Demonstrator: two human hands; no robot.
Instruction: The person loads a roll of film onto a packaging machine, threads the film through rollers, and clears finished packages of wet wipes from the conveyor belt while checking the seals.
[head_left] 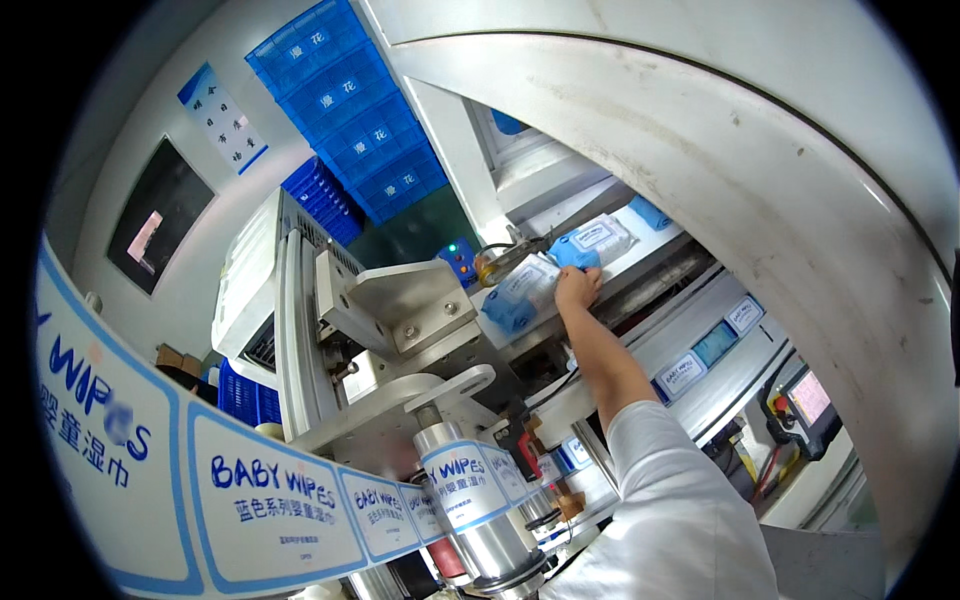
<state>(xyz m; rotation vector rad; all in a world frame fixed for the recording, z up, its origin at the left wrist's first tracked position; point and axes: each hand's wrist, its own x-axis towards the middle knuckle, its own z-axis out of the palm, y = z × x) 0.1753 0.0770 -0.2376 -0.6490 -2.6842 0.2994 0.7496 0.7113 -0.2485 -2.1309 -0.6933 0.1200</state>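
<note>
Though bare, hand [578, 288] against blue-white pack [592, 241]

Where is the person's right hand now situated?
In the head view, the right hand is right of centre, at the near edge of a blue-and-white packet.

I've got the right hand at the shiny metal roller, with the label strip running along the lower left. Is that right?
Not quite: the head view shows the right hand at the blue-and-white packs, not the shiny metal roller. The label strip does run along the lower left.
</note>
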